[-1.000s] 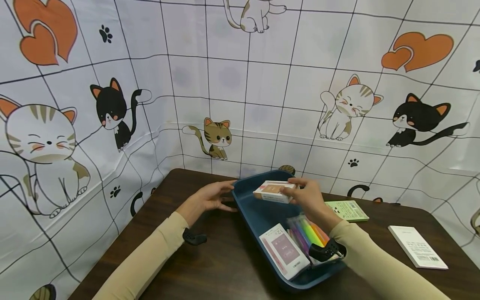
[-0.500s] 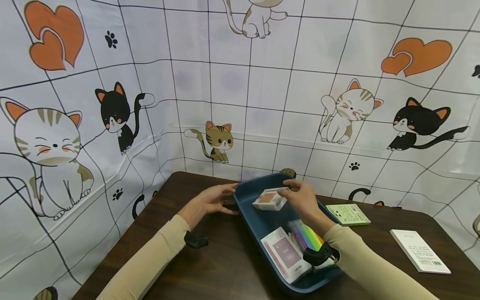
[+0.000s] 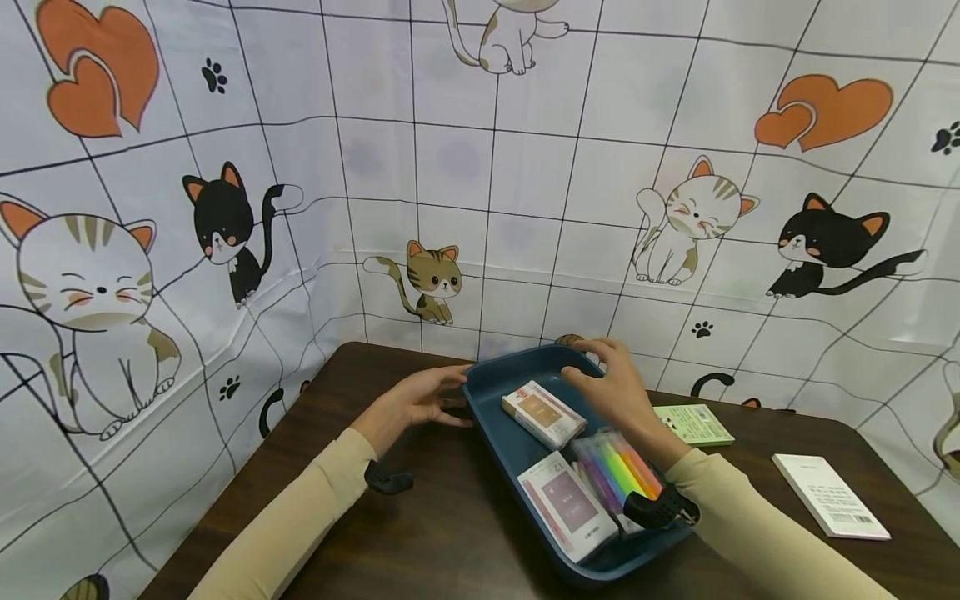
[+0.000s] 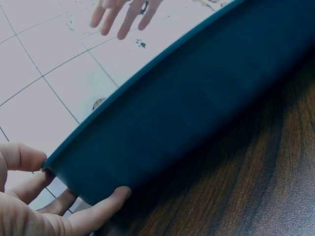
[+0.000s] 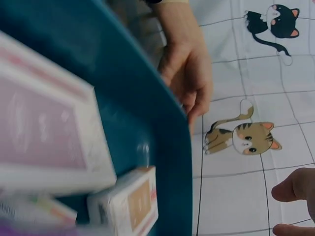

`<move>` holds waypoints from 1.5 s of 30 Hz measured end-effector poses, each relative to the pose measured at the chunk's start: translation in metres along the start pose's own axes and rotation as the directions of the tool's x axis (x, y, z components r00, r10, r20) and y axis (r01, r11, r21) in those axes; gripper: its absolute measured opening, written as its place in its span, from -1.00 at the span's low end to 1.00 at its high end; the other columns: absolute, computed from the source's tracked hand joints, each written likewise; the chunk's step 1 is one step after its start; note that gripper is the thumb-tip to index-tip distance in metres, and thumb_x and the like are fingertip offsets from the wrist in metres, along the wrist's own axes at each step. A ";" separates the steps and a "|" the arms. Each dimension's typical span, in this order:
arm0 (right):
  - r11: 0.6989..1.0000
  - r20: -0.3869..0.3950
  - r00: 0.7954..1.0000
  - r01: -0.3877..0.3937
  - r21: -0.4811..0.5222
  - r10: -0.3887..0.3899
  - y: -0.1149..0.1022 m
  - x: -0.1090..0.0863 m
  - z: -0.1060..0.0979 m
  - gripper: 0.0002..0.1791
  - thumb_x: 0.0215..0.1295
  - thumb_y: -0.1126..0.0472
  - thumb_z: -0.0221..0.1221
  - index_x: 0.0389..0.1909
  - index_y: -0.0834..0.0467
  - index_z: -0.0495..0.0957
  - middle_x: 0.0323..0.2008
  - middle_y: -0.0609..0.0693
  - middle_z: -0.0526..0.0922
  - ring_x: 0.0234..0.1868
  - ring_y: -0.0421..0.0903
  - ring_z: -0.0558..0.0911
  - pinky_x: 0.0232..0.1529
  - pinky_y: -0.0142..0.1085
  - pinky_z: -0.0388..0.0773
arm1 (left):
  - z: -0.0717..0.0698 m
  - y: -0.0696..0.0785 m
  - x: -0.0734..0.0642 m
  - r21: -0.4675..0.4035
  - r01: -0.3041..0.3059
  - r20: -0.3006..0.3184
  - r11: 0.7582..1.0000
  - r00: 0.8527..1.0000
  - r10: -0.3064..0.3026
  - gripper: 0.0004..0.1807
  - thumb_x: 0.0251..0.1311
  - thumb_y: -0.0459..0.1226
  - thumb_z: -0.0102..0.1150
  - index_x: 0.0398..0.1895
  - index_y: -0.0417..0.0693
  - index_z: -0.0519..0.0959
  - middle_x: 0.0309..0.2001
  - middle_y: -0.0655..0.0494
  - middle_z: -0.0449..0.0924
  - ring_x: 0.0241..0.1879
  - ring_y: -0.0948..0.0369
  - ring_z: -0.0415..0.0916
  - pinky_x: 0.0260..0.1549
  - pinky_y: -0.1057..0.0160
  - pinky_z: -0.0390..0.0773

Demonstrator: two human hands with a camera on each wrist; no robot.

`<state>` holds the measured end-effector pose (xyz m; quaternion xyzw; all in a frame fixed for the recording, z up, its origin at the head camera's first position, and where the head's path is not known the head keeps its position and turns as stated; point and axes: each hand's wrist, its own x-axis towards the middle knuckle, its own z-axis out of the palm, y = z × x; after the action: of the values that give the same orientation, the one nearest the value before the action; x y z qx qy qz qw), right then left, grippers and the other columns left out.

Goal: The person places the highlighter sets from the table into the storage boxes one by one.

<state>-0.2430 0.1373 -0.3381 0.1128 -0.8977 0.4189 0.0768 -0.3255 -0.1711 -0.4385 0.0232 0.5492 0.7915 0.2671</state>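
A blue plastic storage bin [image 3: 517, 454] stands on the table. My left hand [image 3: 420, 398] holds its far left corner, and in the left wrist view its fingers [image 4: 110, 201] lie around the corner's outer wall and rim. Inside the bin's far half lies a small white box with an orange-brown panel [image 3: 543, 414]. Just above the bin's right wall is my right hand [image 3: 617, 387], thumb and fingers apart, with nothing in it. Nearer in the bin are a white box with a mauve panel [image 3: 567, 505] and a clear pack of coloured pens [image 3: 618, 467].
On the dark wooden table [image 3: 435, 533], a green notepad-like pack [image 3: 693, 424] lies right of the bin, partly behind my right arm. Farther right is a flat white box [image 3: 831, 496]. A cat-patterned cloth [image 3: 525, 208] hangs behind the table.
My right hand has let go of the small orange-brown-panelled box, which dropped from a tilted position to lie in the bin. The hand moved slightly right and opened. My left hand stays at the corner.
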 end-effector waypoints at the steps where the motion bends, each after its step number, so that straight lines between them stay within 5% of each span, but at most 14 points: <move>1: 1.000 -0.004 1.000 0.005 -0.013 -0.006 0.002 0.000 -0.001 -0.42 0.42 0.04 0.25 0.39 0.14 0.45 0.48 0.24 0.14 0.44 0.31 0.19 0.32 0.30 0.20 | 0.000 0.000 0.000 -0.005 0.004 -0.003 1.000 1.000 -0.004 -0.43 0.50 -0.31 0.00 0.55 0.02 0.31 0.41 -0.18 0.19 0.39 -0.31 0.09 -0.03 -0.34 0.55; 17: 0.994 -0.071 0.997 0.027 -0.102 -0.034 0.041 0.000 -0.020 -0.32 0.50 -0.12 0.15 0.41 0.28 0.40 0.43 0.33 0.29 0.46 0.30 0.19 0.38 0.24 0.13 | 0.000 -0.005 0.001 -0.009 0.012 -0.021 1.000 1.000 -0.012 -0.46 0.49 -0.30 -0.01 0.51 0.00 0.36 0.43 -0.17 0.21 0.38 -0.32 0.11 -0.04 -0.36 0.54; 28: 0.978 -0.006 0.996 0.087 -0.192 -0.089 0.064 -0.005 -0.035 -0.27 0.63 -0.18 -0.12 0.50 0.30 0.25 0.47 0.34 0.17 0.42 0.37 0.22 0.29 0.31 0.24 | -0.001 -0.005 0.000 0.007 -0.006 -0.010 1.000 1.000 0.006 -0.45 0.50 -0.29 -0.01 0.54 0.01 0.32 0.44 -0.18 0.20 0.38 -0.33 0.10 -0.04 -0.35 0.54; 32: 0.960 0.016 0.997 0.080 -0.267 -0.079 0.071 -0.009 -0.041 -0.26 0.64 -0.18 -0.19 0.53 0.31 0.19 0.50 0.41 0.08 0.35 0.42 0.33 0.28 0.42 0.10 | 0.000 -0.003 0.000 0.000 -0.003 -0.016 1.000 1.000 0.003 -0.45 0.49 -0.29 0.01 0.52 0.00 0.35 0.42 -0.19 0.20 0.37 -0.33 0.12 -0.06 -0.36 0.55; 38: 0.930 0.064 0.998 0.044 -0.366 -0.022 0.082 -0.018 -0.049 -0.20 0.60 -0.30 -0.25 0.62 0.14 0.07 0.56 0.36 -0.09 0.49 0.45 -0.04 0.21 0.57 -0.28 | 0.000 -0.003 0.000 -0.002 0.000 -0.006 1.000 1.000 0.000 -0.45 0.51 -0.30 -0.02 0.53 0.00 0.33 0.44 -0.19 0.17 0.38 -0.34 0.11 -0.04 -0.36 0.54; 45: 0.902 0.064 0.997 0.063 -0.427 -0.040 0.097 -0.025 -0.061 -0.22 0.60 -0.29 -0.21 0.63 0.06 0.04 0.58 0.32 -0.15 0.49 0.49 -0.16 0.19 0.57 -0.38 | 0.002 -0.001 -0.004 0.015 -0.021 0.041 1.000 0.999 0.020 -0.43 0.54 -0.30 -0.07 0.58 0.00 0.24 0.47 -0.21 0.15 0.42 -0.32 0.03 0.03 -0.36 0.50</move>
<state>-0.2422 0.2480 -0.3767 0.1281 -0.9662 0.2063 0.0865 -0.3213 -0.1713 -0.4376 0.0471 0.5494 0.7892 0.2702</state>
